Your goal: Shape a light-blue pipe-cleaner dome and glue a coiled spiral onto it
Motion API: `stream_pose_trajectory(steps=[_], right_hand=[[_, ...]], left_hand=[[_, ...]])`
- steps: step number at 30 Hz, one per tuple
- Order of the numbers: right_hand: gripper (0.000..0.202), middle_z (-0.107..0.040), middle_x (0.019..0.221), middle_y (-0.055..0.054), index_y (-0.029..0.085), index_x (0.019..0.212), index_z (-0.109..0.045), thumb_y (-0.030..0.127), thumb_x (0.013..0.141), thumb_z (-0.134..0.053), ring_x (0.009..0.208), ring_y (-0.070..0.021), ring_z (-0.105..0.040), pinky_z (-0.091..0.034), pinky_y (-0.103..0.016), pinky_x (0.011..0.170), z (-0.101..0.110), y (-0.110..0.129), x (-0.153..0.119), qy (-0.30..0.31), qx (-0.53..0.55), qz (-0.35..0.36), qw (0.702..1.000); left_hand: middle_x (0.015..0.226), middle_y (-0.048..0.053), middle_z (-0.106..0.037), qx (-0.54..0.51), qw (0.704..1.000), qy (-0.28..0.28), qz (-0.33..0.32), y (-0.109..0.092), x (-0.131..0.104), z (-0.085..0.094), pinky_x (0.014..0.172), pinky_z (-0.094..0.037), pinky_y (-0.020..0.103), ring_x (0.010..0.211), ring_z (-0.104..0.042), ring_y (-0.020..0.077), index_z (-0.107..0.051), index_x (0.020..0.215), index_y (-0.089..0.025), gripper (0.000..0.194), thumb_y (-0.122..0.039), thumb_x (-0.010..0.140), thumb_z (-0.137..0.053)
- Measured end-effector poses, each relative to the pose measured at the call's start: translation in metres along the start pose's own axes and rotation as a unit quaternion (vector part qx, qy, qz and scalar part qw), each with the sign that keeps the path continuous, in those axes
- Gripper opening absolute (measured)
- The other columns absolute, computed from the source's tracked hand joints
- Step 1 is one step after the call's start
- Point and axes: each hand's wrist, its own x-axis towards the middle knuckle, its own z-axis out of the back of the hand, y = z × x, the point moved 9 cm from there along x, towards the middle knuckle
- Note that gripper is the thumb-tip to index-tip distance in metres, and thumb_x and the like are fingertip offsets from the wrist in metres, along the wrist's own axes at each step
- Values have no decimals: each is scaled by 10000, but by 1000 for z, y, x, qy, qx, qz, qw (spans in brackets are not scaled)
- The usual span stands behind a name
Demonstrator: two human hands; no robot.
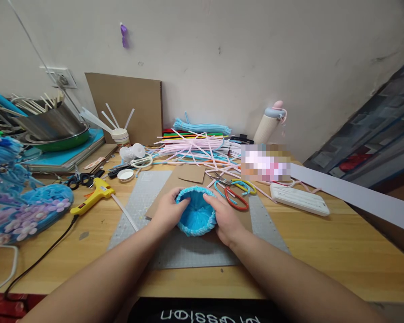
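A small round blue basket [198,211], fuzzy like pipe cleaners with a twisted rim, is held between my two hands above the grey cutting mat. My left hand [171,209] grips its left side, the thumb over the rim. On the opposite side my right hand [226,220] does the same, thumb at the upper right rim. The fingers behind the wall are hidden. Its open top tilts toward me, showing the blue inside. Just beyond my right hand lie red-handled scissors [236,199]. A brown cardboard sheet [166,190] lies under and behind the basket.
A yellow glue gun [93,196] with a black cord lies left of the cutting mat [134,242]. Pink and blue pipe cleaners [195,146] are heaped at the back. A flower-covered blue craft [30,215] stands far left, a white power strip [299,199] at right, a bottle [267,125] behind.
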Motion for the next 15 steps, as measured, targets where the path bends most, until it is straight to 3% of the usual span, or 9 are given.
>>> stream_pose_trajectory(steps=[5,15], right_hand=[[412,-688,884,-7,233,1042,-619,408,685,-727,859,-226,-618,-487,-336,729,-5,4,-5,-1,-54,11,998],[424,-661,976,-13,252,1084,-582,445,723,-693,911,-228,-598,-469,-339,775,-8,11,-8,21,-87,41,995]], left_hand=[[780,42,-709,72,997,-10,6,-3,-2,6,684,-447,323,747,-626,241,-690,796,-183,176,-266,681,-585],[936,45,-727,117,993,-13,-17,-6,-2,8,759,-478,322,864,-652,238,-687,970,-188,275,-237,727,-568]])
